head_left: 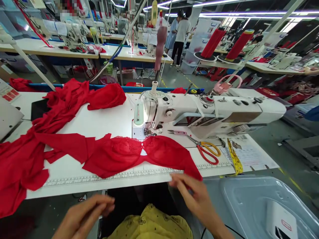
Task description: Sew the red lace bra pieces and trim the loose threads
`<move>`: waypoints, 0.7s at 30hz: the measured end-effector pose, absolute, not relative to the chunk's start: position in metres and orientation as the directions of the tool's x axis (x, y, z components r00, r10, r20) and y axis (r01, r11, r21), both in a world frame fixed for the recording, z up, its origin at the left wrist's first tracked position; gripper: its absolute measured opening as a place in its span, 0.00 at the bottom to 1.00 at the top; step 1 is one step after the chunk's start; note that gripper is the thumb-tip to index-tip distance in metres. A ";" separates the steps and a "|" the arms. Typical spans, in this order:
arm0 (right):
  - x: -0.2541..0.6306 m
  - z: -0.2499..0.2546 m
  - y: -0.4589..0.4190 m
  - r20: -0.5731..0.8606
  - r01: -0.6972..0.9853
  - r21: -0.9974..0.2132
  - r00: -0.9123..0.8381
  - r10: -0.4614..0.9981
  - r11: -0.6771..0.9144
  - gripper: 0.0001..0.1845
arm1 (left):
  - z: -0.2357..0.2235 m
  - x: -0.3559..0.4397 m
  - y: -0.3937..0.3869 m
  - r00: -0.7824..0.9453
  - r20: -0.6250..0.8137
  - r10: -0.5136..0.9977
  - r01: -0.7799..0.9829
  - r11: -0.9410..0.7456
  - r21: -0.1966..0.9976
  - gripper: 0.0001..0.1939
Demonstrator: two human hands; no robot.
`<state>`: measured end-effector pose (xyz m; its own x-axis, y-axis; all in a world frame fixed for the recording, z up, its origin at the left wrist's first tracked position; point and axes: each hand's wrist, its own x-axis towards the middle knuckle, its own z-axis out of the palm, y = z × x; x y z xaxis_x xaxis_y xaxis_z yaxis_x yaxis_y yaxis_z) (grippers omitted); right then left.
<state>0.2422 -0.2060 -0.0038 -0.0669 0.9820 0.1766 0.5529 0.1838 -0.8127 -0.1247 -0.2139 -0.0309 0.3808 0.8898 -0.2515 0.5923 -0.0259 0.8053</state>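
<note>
A red bra (164,151) with lace-edged cups lies flat on the white sewing table, just in front of the sewing machine's needle area. White shows through the small gap between its cups. My left hand (86,214) hangs below the table's front edge, fingers loosely bent, holding nothing I can see. Close to the bra's right wing, my right hand (196,197) hovers at the table edge, its fingers half curled and apart, with nothing visible in them. The sewing machine (214,111) stands behind the bra.
Red fabric pieces (57,113) are heaped along the left. Scissors (208,151) with red and yellow handles, small thread snips (177,132) and a yellow tape measure (234,157) lie at right. A grey plastic bin lid (249,189) with a white device (281,219) sits lower right.
</note>
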 end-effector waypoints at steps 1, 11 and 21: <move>0.233 0.004 -0.188 0.331 0.592 -0.756 -0.025 0.943 0.281 0.13 | -0.016 -0.109 -0.192 0.344 -0.122 0.931 0.559 -0.099 0.823 0.15; 0.240 -0.026 -0.101 0.130 0.908 -0.233 -0.326 0.936 0.349 0.30 | -0.040 -0.017 -0.072 0.610 0.265 0.747 0.681 -0.665 0.305 0.31; 0.270 0.013 -0.087 0.378 0.989 0.018 -0.141 0.915 0.145 0.23 | -0.039 -0.018 -0.079 0.590 0.258 0.765 0.708 -0.643 0.291 0.35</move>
